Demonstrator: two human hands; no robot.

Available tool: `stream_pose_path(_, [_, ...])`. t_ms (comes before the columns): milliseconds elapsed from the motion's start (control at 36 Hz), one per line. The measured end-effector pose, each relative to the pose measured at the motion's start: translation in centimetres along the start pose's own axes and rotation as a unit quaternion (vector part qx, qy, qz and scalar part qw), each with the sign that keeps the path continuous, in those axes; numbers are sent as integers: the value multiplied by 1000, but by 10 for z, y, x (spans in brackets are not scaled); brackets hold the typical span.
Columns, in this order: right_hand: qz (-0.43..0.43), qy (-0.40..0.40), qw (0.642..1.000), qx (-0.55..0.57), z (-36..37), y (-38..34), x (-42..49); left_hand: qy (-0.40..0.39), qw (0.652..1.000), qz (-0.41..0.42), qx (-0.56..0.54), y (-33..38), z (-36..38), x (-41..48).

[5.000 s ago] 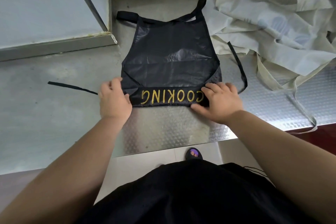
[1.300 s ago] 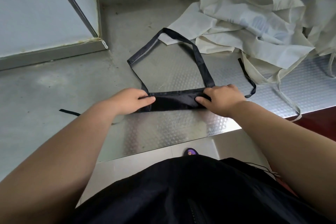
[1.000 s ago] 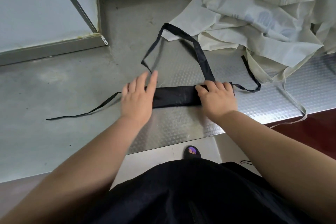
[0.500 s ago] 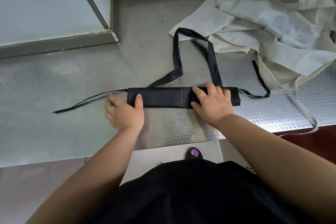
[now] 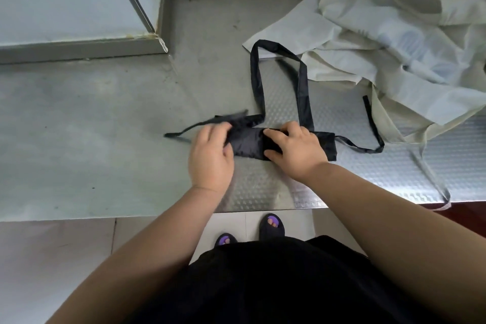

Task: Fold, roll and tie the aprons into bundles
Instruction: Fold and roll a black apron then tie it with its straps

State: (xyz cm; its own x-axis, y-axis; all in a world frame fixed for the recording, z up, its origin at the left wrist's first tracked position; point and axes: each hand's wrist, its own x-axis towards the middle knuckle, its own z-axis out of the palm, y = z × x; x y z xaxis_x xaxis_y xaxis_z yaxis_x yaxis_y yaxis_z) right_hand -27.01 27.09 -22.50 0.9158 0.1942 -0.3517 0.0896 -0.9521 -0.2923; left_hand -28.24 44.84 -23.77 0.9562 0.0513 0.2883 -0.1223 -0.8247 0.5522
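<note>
A black apron (image 5: 247, 143), rolled into a narrow strip, lies on the steel table (image 5: 105, 139) near its front edge. My left hand (image 5: 211, 155) grips the strip's left end and has turned it over toward the middle. My right hand (image 5: 294, 150) presses on the strip's middle, thumb and fingers spread around it. The neck loop (image 5: 278, 79) stretches away from the strip toward the back. One waist tie (image 5: 368, 129) curls out to the right, the other (image 5: 189, 130) trails left, blurred.
A heap of cream aprons (image 5: 389, 34) covers the table's back right, with one cream tie (image 5: 434, 181) hanging over the front edge. A raised steel ledge (image 5: 79, 47) and wall panel sit at the back left. My feet (image 5: 271, 223) stand on the tiled floor below.
The apron went from flat to a rolled strip. In the last half second my left hand took the strip's left end and folded it rightward, dragging the left tie with it.
</note>
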Motion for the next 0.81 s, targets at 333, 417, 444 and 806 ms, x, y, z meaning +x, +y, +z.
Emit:
stream_pose_path(333, [35, 99, 993, 56, 0, 10, -10, -99, 962, 178, 181, -11, 9, -9])
stream_pose_path(417, [122, 154, 980, 32, -4, 11, -16, -106, 952, 179, 223, -2, 6, -4])
stream_pose_path(444, [147, 154, 976, 49, -5, 12, -17, -108, 949, 179, 236, 1, 4, -3])
stream_pose_path(806, [411, 274, 639, 590, -10, -7, -12, -114, 963, 122, 210, -12, 8, 3])
